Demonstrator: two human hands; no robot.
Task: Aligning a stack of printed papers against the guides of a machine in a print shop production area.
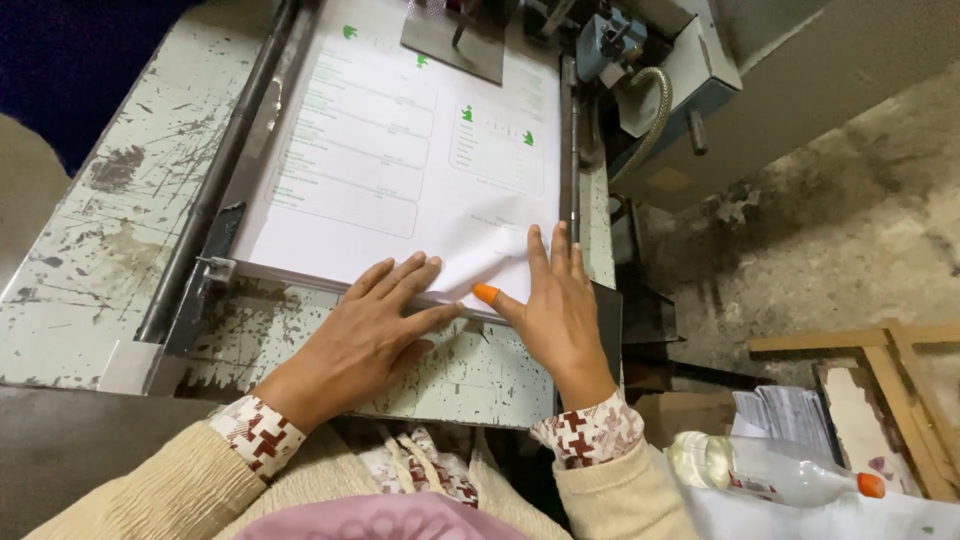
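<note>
A: Centre of frame, your left hand (375, 325) and right hand (555, 300) lie flat, fingers spread, on the near edge of the paper stack (400, 150) on the worn metal worktop (90, 230).

B: Grip state?

A: Open palms pressing, nothing clasped. Sheets look thin, floppy, slippery; you'd best take hold at the near corners.

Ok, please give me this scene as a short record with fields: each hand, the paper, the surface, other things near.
left hand: flat, fingers on the near edge of the paper stack
right hand: flat on the stack's near right corner, orange thumb tip
paper stack: white printed sheets with green marks, lying between metal guides
machine table: pale, chipped paint
plastic bottle: lying at lower right, orange cap
</note>
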